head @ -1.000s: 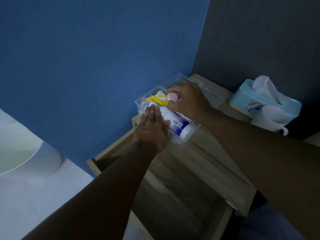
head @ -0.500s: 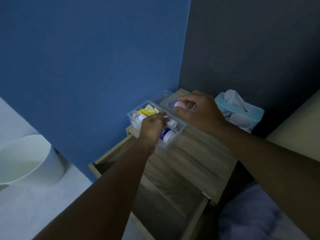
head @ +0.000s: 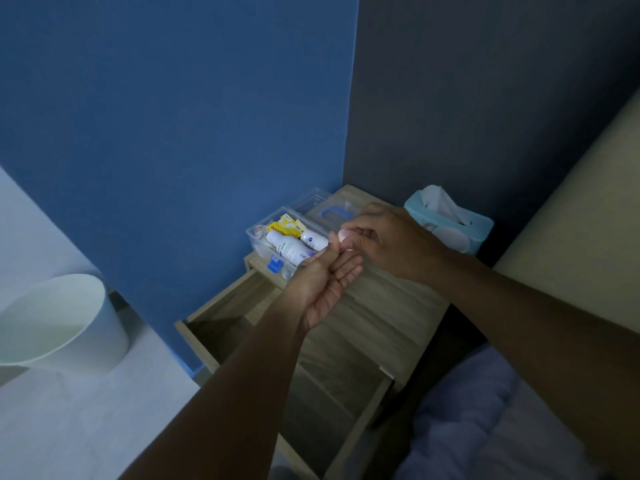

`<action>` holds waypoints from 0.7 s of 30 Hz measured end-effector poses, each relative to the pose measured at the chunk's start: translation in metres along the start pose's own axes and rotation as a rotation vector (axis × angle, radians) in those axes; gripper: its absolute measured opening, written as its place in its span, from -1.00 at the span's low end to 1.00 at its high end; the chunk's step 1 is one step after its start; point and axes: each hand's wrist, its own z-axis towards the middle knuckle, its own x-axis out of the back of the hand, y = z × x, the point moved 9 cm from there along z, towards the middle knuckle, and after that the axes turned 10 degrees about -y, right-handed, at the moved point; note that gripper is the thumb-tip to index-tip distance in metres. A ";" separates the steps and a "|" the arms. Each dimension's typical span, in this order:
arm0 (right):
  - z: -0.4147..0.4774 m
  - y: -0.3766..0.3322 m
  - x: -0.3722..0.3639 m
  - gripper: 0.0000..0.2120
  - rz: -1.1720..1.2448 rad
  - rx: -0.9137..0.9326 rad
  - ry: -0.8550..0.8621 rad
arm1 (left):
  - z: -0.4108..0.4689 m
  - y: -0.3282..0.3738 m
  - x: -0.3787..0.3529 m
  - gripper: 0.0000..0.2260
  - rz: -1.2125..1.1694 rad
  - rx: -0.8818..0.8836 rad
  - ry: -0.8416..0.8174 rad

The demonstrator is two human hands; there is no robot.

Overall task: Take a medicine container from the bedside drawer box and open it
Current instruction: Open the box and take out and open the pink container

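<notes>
A small pink-capped medicine container [head: 345,234] is pinched in the fingers of my right hand [head: 391,244], just above the wooden bedside table [head: 391,306]. My left hand [head: 325,282] is palm up right under it, thumb touching the container; most of the container is hidden by fingers. The clear plastic box [head: 258,237] stands at the table's back left corner, holding white bottles [head: 289,249] and a yellow packet [head: 287,225]. Its clear lid [head: 318,202] with a blue handle lies behind it.
The table's drawer [head: 242,320] is pulled out toward me below my arms. A light blue tissue box [head: 450,220] with a white cup in front stands at the back right. A white bin [head: 59,320] sits on the floor at left. Bedding [head: 485,410] lies lower right.
My right hand has lifted the pink-capped container away from the box toward me. My left hand left the box, turned palm up and came under the container. The view tilted up.
</notes>
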 end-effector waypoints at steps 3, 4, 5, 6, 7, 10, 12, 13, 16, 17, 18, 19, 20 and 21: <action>-0.001 -0.004 0.002 -0.87 0.028 0.022 -0.048 | -0.004 0.001 -0.001 -0.66 0.018 0.005 0.009; 0.000 -0.001 0.003 -0.84 0.093 0.008 -0.066 | -0.005 0.002 -0.003 -0.67 0.018 0.002 0.001; 0.000 0.000 0.004 -0.74 0.184 -0.012 -0.090 | -0.006 0.003 -0.003 -0.67 0.016 -0.001 -0.005; -0.001 0.001 0.004 -0.65 0.271 -0.022 -0.119 | -0.006 0.004 -0.004 -0.68 0.008 -0.004 -0.005; -0.001 0.001 0.005 -0.58 0.306 -0.028 -0.133 | -0.008 0.005 -0.004 -0.69 -0.001 -0.006 -0.003; -0.001 -0.002 0.016 -0.49 0.136 -0.062 -0.054 | -0.009 0.004 -0.006 -0.74 0.019 -0.006 -0.011; -0.002 -0.005 0.025 -0.49 0.032 -0.108 0.005 | -0.009 0.002 -0.006 -0.74 0.028 -0.001 -0.005; -0.003 -0.004 0.026 -0.48 0.019 -0.134 -0.002 | -0.010 0.001 -0.006 -0.74 0.023 0.000 -0.003; -0.003 -0.008 0.021 -0.68 -0.009 -0.089 -0.101 | -0.011 -0.002 -0.005 -0.76 0.041 0.003 -0.012; -0.003 -0.013 0.019 -0.77 -0.017 -0.038 -0.128 | -0.012 -0.003 -0.004 -0.75 0.050 0.005 -0.010; -0.004 -0.018 0.018 -0.82 -0.013 0.015 -0.149 | -0.013 -0.004 -0.003 -0.74 0.046 0.004 -0.008; -0.004 -0.023 0.017 -0.81 0.000 0.057 -0.165 | -0.013 -0.005 -0.002 -0.71 0.034 0.003 -0.004; -0.005 -0.027 0.016 -0.73 0.018 0.080 -0.173 | -0.014 -0.006 -0.001 -0.70 0.023 -0.004 -0.005; -0.005 -0.027 0.015 -0.61 0.030 0.075 -0.170 | -0.014 -0.006 -0.001 -0.73 0.017 -0.006 -0.010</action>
